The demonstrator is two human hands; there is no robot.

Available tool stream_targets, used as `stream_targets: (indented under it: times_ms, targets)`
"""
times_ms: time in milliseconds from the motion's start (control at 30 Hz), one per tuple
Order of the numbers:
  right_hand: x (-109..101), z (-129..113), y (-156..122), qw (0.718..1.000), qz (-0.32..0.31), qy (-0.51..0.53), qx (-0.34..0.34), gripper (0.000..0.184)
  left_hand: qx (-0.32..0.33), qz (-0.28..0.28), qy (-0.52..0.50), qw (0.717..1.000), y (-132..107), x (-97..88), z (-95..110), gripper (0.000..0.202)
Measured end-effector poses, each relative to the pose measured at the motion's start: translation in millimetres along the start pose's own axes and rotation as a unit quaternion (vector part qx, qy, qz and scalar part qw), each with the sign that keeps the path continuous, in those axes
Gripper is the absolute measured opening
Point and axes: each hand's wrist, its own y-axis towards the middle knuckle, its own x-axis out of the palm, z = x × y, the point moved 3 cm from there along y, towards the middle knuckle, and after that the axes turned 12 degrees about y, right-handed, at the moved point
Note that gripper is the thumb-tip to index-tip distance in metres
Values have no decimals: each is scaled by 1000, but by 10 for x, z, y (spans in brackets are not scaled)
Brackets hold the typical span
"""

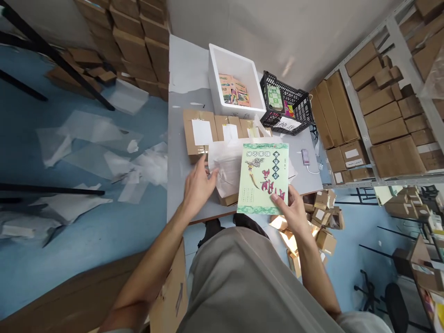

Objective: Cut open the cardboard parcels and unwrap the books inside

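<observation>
My right hand grips a light green book by its lower right corner, thumb on the cover and the other fingers behind. The cover carries dark red characters, a drawing and a darker green border. My left hand is open, thumb and fingers apart, at the left edge of a crumpled white wrapping sheet; whether it touches the sheet I cannot tell. Beneath the sheet, part of a cardboard box shows at the table's front edge. Small taped cartons with white labels stand in a row behind the sheet.
On the table are a white foam box holding packets, a black plastic crate with books, and a phone on a cable. Shelves of cartons stand right. Plastic sheeting litters the floor at left.
</observation>
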Motion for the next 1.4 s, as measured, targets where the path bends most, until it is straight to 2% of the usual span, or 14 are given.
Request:
stream_targets:
  times_ms: [100,200,267,333,467,533,600,700,767,833,900,1000,1167,1400]
  targets:
    - [-179,-75,238,996,-71,-48,-13,51,49,102,6,994,-94,-260,296,69]
    - [-296,-219,520,985,-138,-93,-49,45,65,103,-103,987,-183,-491,770,68]
    - [-303,-318,723,975,-180,-105,-78,42,34,41,-214,975,-201,-544,1055,54]
    - [-248,-388,929,965,-230,-83,-91,46,2,-50,-277,959,-185,-497,1255,42]
    - [-100,-468,1333,946,-312,0,-87,65,45,-251,-233,938,-129,-224,1387,41]
    - [-118,-515,1533,946,-307,22,-106,72,59,-279,-230,930,-133,-81,1375,42]
    - [-231,-547,1707,953,-268,48,-130,77,26,-248,-266,931,-173,48,1352,49]
    - [-466,-457,1803,964,-189,110,-151,86,-63,-159,-338,926,-297,235,1338,64]
    - [-534,-268,1698,964,-166,157,-134,94,-110,-87,-379,915,-382,349,1346,71]
    - [-474,-16,1485,961,-195,180,-77,102,-134,-19,-407,903,-443,446,1369,75]
    - [-374,190,1261,957,-210,195,-40,93,-141,27,-420,896,-479,525,1405,78]
    - [-299,297,1088,957,-192,210,-51,80,-149,46,-420,894,-499,611,1472,80]
    - [-383,220,1170,954,-194,214,-76,69,-152,48,-429,889,-481,682,1583,79]
    - [-378,303,1255,959,-165,221,-60,74,-166,57,-436,883,-413,742,1596,69]
